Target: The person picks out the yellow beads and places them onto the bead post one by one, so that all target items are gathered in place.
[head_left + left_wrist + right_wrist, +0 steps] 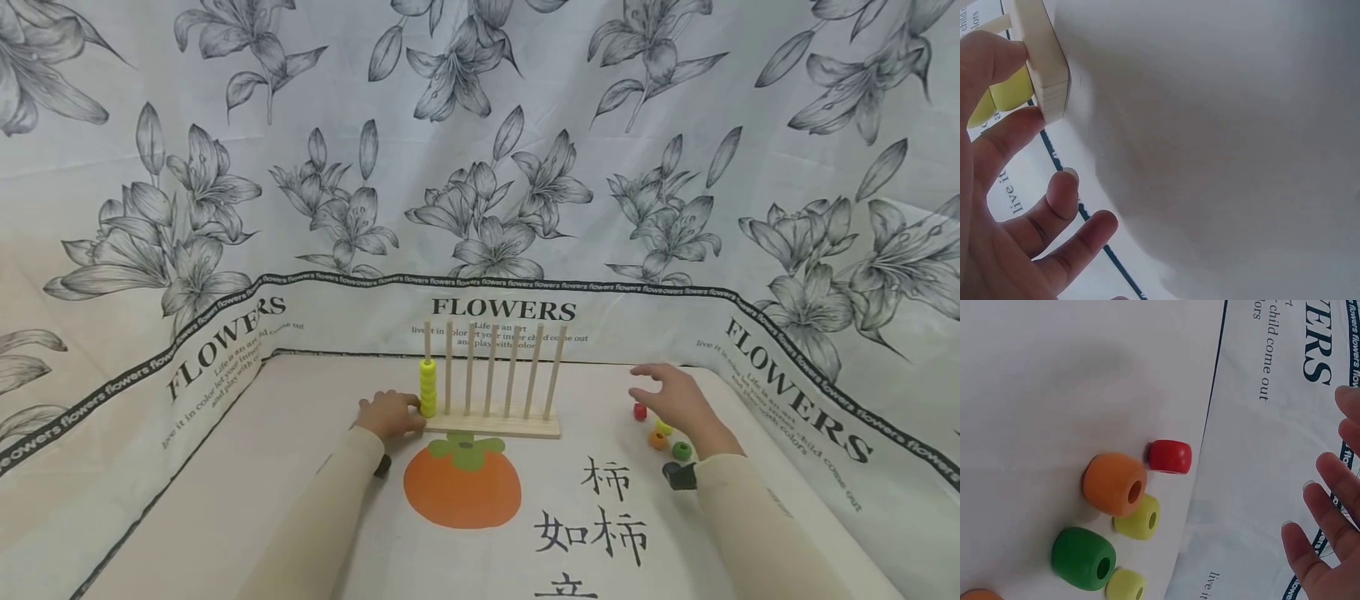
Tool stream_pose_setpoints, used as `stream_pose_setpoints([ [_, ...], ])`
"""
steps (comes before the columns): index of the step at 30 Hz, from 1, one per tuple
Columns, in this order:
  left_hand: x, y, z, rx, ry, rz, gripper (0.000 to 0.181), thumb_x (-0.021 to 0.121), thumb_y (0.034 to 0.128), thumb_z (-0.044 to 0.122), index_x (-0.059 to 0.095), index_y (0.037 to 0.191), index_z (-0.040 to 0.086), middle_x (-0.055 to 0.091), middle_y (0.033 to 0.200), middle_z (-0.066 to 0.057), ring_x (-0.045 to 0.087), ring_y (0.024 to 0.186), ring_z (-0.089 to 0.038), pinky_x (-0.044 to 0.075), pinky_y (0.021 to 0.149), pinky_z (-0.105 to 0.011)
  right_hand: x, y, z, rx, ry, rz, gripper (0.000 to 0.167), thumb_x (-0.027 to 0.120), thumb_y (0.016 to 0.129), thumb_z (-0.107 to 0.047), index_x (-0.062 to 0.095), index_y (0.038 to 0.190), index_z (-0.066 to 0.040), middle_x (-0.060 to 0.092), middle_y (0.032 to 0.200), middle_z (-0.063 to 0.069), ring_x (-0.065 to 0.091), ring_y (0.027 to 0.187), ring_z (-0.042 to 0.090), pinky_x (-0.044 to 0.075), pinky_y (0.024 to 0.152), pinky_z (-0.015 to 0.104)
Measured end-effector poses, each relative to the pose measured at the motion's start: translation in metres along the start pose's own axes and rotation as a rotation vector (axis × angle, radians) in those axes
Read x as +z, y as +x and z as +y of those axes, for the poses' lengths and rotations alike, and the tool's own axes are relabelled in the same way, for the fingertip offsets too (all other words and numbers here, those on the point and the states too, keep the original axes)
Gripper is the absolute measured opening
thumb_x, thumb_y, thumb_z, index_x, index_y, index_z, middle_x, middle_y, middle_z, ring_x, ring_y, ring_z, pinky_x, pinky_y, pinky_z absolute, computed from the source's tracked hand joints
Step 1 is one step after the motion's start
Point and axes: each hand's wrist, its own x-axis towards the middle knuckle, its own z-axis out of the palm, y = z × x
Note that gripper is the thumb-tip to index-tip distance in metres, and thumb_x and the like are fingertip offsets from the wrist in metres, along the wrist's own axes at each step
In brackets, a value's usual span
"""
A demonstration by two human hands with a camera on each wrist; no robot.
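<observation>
My left hand (pixel 388 414) is at the left end of a wooden peg rack (pixel 491 427). In the left wrist view its thumb and index finger hold the end of the base, while the other fingers spread away. Several yellow beads (pixel 427 387) are stacked on the leftmost peg; the other pegs carry no beads. My right hand (pixel 678 404), fingers parted and holding nothing, hovers over loose beads at the right. These include a red bead (pixel 1170 456), an orange bead (pixel 1115 484), a green bead (pixel 1084 559) and two yellow beads (pixel 1137 517).
A white tablecloth (pixel 300 433) with a printed orange persimmon (pixel 462 492) and dark characters covers the table. Flower-printed fabric (pixel 495 192) stands behind the rack and along both sides. Another orange bead (pixel 981 595) shows at the right wrist view's lower edge.
</observation>
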Motion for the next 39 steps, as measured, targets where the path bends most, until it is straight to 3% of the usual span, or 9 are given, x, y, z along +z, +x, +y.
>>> stream_pose_setpoints([
  [4, 0.002, 0.001, -0.002, 0.001, 0.004, -0.001, 0.051, 0.061, 0.0784, 0.036, 0.064, 0.127, 0.021, 0.063, 0.123, -0.013, 0.054, 0.109, -0.036, 0.033, 0.098, -0.070, 0.001, -0.001, 0.010, 0.012, 0.000, -0.010, 0.048, 0.062, 0.092, -0.033, 0.053, 0.134, -0.010, 0.044, 0.143, 0.023, 0.047, 0.123, 0.046, 0.044, 0.095, 0.060],
  [17, 0.004, 0.005, -0.005, 0.005, 0.006, 0.004, 0.052, 0.061, 0.0773, 0.037, 0.064, 0.127, 0.022, 0.064, 0.119, -0.013, 0.054, 0.106, -0.035, 0.033, 0.096, -0.069, 0.003, 0.002, 0.029, 0.106, 0.009, -0.080, 0.050, 0.060, 0.094, -0.030, 0.050, 0.137, -0.006, 0.042, 0.143, 0.027, 0.040, 0.127, 0.049, 0.036, 0.101, 0.064],
  [29, 0.001, 0.004, -0.002, 0.001, 0.006, -0.005, 0.052, 0.061, 0.0775, 0.036, 0.064, 0.127, 0.021, 0.064, 0.117, -0.012, 0.054, 0.104, -0.034, 0.033, 0.097, -0.069, 0.013, 0.001, 0.050, 0.220, 0.025, -0.170, 0.049, 0.061, 0.093, -0.028, 0.050, 0.137, -0.007, 0.041, 0.143, 0.028, 0.041, 0.127, 0.048, 0.038, 0.100, 0.063],
  [39, 0.004, 0.005, -0.002, -0.009, 0.006, -0.007, 0.052, 0.061, 0.0775, 0.037, 0.063, 0.127, 0.021, 0.063, 0.118, -0.012, 0.054, 0.107, -0.035, 0.031, 0.099, -0.070, 0.015, -0.006, 0.057, 0.230, 0.036, -0.203, 0.046, 0.059, 0.094, -0.023, 0.051, 0.135, -0.005, 0.039, 0.144, 0.030, 0.045, 0.124, 0.048, 0.039, 0.098, 0.064],
])
